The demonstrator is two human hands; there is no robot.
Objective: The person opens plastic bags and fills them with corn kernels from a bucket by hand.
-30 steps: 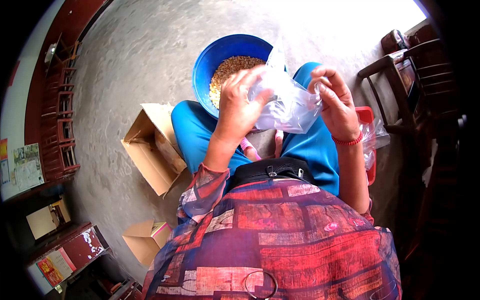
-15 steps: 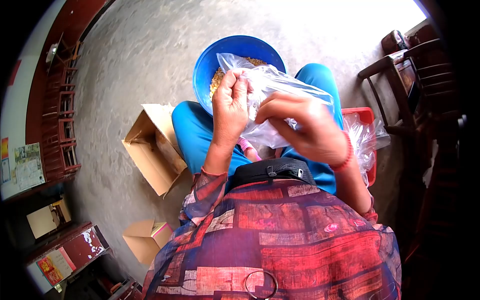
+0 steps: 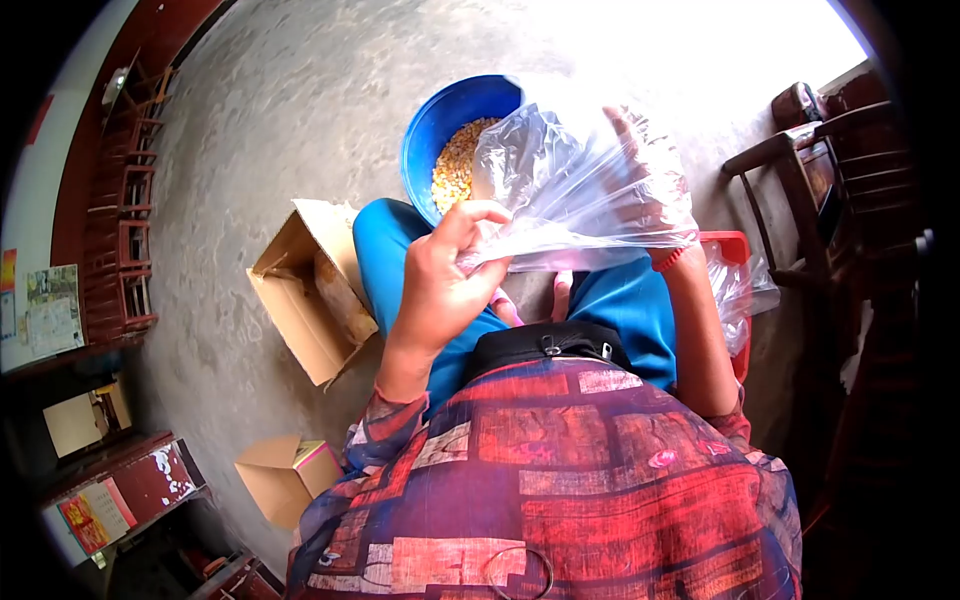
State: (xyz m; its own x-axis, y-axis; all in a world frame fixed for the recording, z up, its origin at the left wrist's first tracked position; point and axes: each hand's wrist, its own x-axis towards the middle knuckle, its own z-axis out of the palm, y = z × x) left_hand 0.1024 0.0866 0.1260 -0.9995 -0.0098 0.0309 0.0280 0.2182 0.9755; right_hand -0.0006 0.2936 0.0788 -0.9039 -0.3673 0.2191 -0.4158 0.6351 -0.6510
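A clear plastic bag (image 3: 565, 205) is stretched between my two hands above my lap. My left hand (image 3: 447, 283) is closed on the bag's edge, with the thumb and fingers pinching the film. Plastic covers my right hand (image 3: 650, 190), which appears to be inside the bag with its fingers stretched out and pushing the film wide. Beyond the bag stands a blue bucket (image 3: 422, 150) holding yellow corn kernels (image 3: 458, 165); the bag hides its right part.
An open cardboard box (image 3: 290, 310) lies left of my leg, and a smaller box (image 3: 283, 480) is nearer. To the right, a red basket (image 3: 742, 365) holds more clear bags (image 3: 735, 290). A dark wooden chair (image 3: 760, 160) stands farther right.
My right hand has gone from gripping the bag's outside to inside it, moving right and away. The bag has opened out. My left hand has come lower, still holding the film.
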